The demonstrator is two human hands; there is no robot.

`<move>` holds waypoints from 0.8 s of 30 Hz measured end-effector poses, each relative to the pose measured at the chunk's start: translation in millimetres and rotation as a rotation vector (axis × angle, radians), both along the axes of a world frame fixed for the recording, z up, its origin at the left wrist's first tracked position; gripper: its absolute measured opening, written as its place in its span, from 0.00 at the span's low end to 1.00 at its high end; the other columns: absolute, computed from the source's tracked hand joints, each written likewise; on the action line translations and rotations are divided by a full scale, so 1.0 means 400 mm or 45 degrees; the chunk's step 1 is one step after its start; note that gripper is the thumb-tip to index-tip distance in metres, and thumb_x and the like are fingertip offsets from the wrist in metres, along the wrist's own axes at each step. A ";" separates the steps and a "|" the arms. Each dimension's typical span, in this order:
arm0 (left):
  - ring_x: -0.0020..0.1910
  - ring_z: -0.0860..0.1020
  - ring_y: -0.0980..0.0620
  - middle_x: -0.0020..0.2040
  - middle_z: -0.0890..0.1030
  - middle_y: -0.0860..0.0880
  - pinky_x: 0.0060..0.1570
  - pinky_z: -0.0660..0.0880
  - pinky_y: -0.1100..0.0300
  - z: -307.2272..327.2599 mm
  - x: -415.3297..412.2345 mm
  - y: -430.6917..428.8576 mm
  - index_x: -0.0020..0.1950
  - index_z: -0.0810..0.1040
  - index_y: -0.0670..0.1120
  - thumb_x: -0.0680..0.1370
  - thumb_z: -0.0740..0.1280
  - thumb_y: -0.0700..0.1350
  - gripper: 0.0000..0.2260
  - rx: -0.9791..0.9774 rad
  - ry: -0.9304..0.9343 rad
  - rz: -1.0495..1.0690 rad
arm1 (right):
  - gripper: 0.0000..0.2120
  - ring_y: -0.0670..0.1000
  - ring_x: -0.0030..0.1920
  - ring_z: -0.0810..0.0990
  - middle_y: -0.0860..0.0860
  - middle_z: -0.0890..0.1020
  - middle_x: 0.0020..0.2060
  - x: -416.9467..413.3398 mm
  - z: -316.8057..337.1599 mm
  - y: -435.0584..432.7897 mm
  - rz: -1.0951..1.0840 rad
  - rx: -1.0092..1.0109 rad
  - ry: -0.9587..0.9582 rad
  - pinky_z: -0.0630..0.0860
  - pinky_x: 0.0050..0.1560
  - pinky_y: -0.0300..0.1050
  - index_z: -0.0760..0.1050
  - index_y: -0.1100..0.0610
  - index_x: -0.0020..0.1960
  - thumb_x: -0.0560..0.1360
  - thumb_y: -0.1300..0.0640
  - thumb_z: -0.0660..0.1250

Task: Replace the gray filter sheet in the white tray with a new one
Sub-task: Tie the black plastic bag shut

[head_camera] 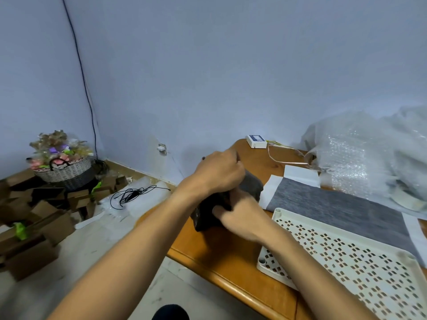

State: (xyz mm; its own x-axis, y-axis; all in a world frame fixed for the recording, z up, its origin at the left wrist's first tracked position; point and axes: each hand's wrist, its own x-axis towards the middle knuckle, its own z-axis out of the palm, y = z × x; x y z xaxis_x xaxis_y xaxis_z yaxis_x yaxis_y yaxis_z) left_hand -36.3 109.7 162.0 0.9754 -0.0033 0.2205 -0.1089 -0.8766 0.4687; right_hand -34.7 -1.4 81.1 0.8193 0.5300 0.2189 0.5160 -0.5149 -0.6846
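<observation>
**A:** Entry one, the old sheet?

**B:** Old gray filter sheet: out of the tray, bunched into a dark wad over the left end of the wooden table. Left hand on top, fingers curled down onto it. Right hand below, fingers wrapped into the wad, tips blurred.

**A:** Entry two, the tray?

**B:** White perforated tray: flat on the table, nothing lying in it.

**A:** Entry three, the replacement?

**B:** New gray filter sheet: flat, white-bordered, just behind the tray. Whether it runs under the far rim cannot be told. No hand on it.

**A:** Step in hand?

**B:** Removal looks complete and the wad is being compacted, probably for discarding. The next move calls for setting the wad aside to free both hands. The new sheet then wants lifting by its edges and laying square inside the tray's rim.
</observation>
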 end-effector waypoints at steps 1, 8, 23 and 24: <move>0.55 0.78 0.42 0.55 0.82 0.44 0.57 0.77 0.47 0.005 0.000 -0.008 0.60 0.77 0.45 0.78 0.57 0.44 0.14 0.012 0.030 -0.027 | 0.09 0.46 0.42 0.80 0.44 0.79 0.41 -0.015 0.006 0.006 0.061 -0.048 0.003 0.78 0.42 0.47 0.67 0.39 0.48 0.73 0.47 0.67; 0.22 0.70 0.55 0.30 0.80 0.49 0.26 0.68 0.62 0.030 -0.036 -0.042 0.61 0.77 0.48 0.80 0.60 0.42 0.11 -0.418 0.429 -0.371 | 0.11 0.54 0.54 0.79 0.54 0.82 0.51 -0.015 -0.020 0.030 -0.122 0.137 0.097 0.72 0.45 0.30 0.77 0.51 0.54 0.82 0.45 0.62; 0.59 0.77 0.67 0.59 0.78 0.62 0.62 0.76 0.59 -0.253 -0.003 0.078 0.73 0.66 0.57 0.68 0.80 0.56 0.37 -0.648 -0.120 -0.270 | 0.15 0.53 0.55 0.83 0.53 0.83 0.53 0.076 0.007 -0.013 -0.496 0.914 0.560 0.78 0.61 0.53 0.74 0.49 0.46 0.79 0.37 0.62; 0.55 0.79 0.63 0.56 0.81 0.59 0.58 0.78 0.55 -0.260 -0.001 0.078 0.71 0.69 0.57 0.72 0.77 0.53 0.30 -0.593 -0.164 -0.260 | 0.16 0.53 0.55 0.82 0.53 0.83 0.53 0.078 0.002 -0.017 -0.511 0.858 0.512 0.78 0.61 0.54 0.75 0.49 0.46 0.79 0.36 0.61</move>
State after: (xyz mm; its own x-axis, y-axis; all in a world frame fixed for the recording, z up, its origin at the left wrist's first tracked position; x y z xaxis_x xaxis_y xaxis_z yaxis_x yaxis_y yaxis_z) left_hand -36.6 140.8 58.1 0.9299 -0.0634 0.3622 -0.3383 -0.5336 0.7751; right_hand -3.3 -8.2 82.0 0.9982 0.0480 0.0359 0.0372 -0.0263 -0.9990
